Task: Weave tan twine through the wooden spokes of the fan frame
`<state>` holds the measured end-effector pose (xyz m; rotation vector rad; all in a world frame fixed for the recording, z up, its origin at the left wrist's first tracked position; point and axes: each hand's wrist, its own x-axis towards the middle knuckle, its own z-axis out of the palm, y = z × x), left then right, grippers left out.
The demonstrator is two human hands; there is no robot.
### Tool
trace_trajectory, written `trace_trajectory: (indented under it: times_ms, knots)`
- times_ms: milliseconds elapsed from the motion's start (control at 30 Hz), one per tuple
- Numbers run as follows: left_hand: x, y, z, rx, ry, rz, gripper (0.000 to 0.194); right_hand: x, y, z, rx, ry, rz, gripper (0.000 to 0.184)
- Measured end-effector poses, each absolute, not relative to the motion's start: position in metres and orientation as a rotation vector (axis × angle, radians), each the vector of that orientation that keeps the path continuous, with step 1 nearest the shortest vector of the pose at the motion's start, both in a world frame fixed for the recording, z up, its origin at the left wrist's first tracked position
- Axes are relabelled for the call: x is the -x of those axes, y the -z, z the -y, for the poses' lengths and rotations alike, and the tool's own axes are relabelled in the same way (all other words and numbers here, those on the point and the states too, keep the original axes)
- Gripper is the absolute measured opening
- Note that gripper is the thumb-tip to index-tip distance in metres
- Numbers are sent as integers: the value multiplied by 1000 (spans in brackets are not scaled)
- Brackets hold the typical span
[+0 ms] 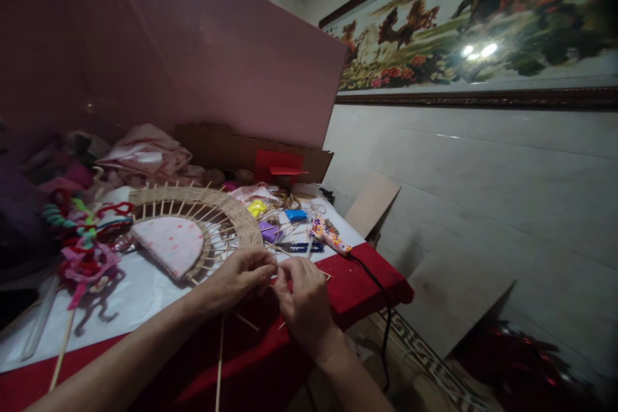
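A half-round fan frame of thin wooden sticks (200,203) lies on the table, with a band of woven twine (241,212) along its outer arc. A white half-disc with pinkish spots (168,241) forms its centre, edged in twine. At the near right end of the woven band, my left hand (246,277) is closed with its fingertips pinched. My right hand (302,290) is closed too, its thumb and fingers meeting close to the left fingertips. Whatever is between the fingers is too small to make out. Several stick ends poke out below the hands.
Beyond the hands lie blue-handled scissors (309,247), a flower-patterned glue gun (331,235) with a black cord, and purple (270,232), blue (295,215) and yellow (257,208) packets. Colourful fuzzy stems (89,251) stand left. The red-covered table edge (386,280) ends at right.
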<state>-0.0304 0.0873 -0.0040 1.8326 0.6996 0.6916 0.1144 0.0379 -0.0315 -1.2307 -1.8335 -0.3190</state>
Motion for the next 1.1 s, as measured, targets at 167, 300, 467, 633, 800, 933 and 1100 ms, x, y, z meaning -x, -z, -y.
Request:
trace_trajectory:
  times_ms: [167, 300, 467, 633, 800, 933, 1100]
  knots:
    - [30, -3, -82, -1770, -692, -695, 26, -121, 36, -46, 1381, 261, 1616, 12]
    - [33, -4, -78, -1679, -730, -731, 27, -128, 32, -47, 1379, 8, 1432, 10]
    - [30, 0, -80, -1679, -712, -702, 30, -126, 26, -41, 1336, -56, 1419, 18]
    - [28, 1, -81, -1648, -726, -734, 32, -134, 31, -18, 1290, -174, 1443, 23]
    - [28, 0, -81, -1614, -725, -757, 29, -168, 43, 27, 1281, -74, 1664, 21]
    - [28, 2, -82, -1586, -741, -757, 28, -205, 60, 57, 1465, -46, 2018, 12]
    - [29, 10, -86, -1606, -726, -747, 27, -240, 81, 73, 1978, 19, 2198, 13]
